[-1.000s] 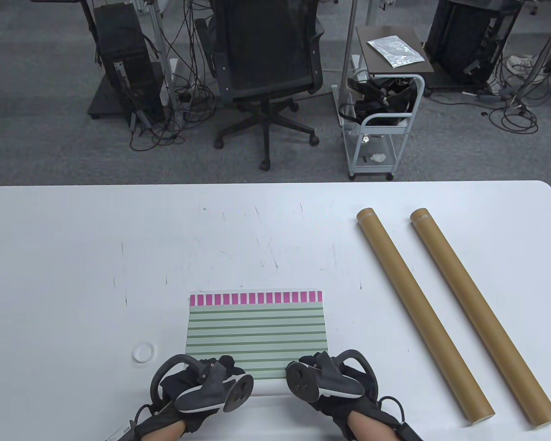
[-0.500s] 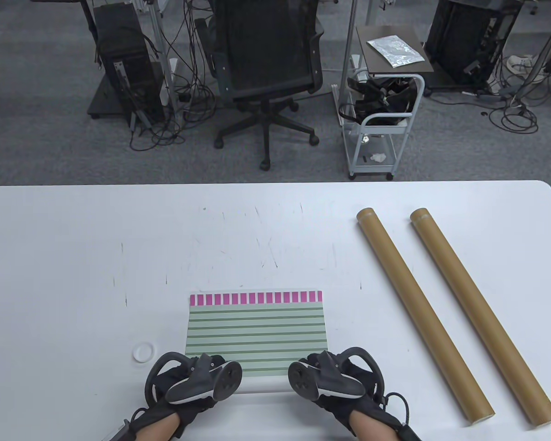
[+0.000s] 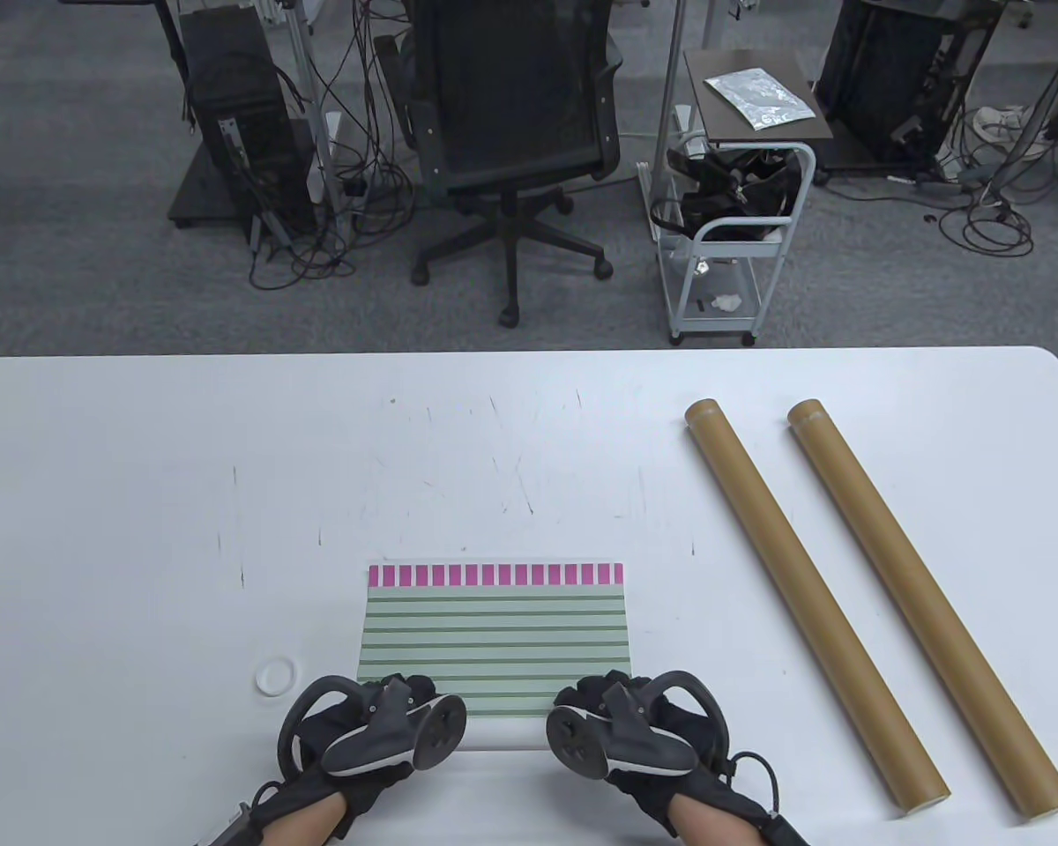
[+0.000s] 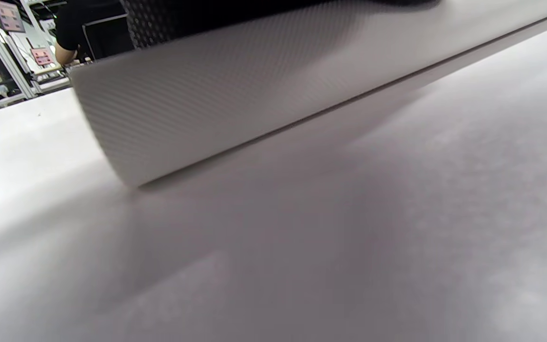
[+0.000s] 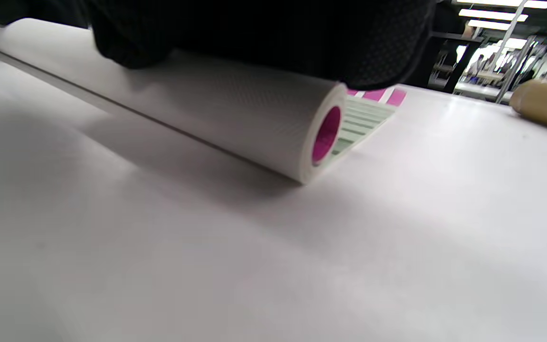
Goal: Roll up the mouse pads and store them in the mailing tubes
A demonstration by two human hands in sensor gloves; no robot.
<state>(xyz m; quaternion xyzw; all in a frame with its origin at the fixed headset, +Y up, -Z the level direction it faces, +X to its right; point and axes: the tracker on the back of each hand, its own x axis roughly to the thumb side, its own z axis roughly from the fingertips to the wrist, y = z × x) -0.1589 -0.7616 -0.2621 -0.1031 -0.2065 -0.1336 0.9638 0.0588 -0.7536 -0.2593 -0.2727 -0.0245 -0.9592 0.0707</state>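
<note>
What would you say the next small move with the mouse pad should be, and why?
Probably keep rolling away from the person: both the left hand and right hand rest on the rolled near end of the mouse pad, but most of it lies flat, pink strip still uncovered.

No text, label, brand or number could be read anywhere. The mouse pad (image 3: 494,630) bore only green stripes and a band of pink blocks. The pinkish signs (image 4: 8,9) in the left wrist view's background were too small and blurred to make out.
</note>
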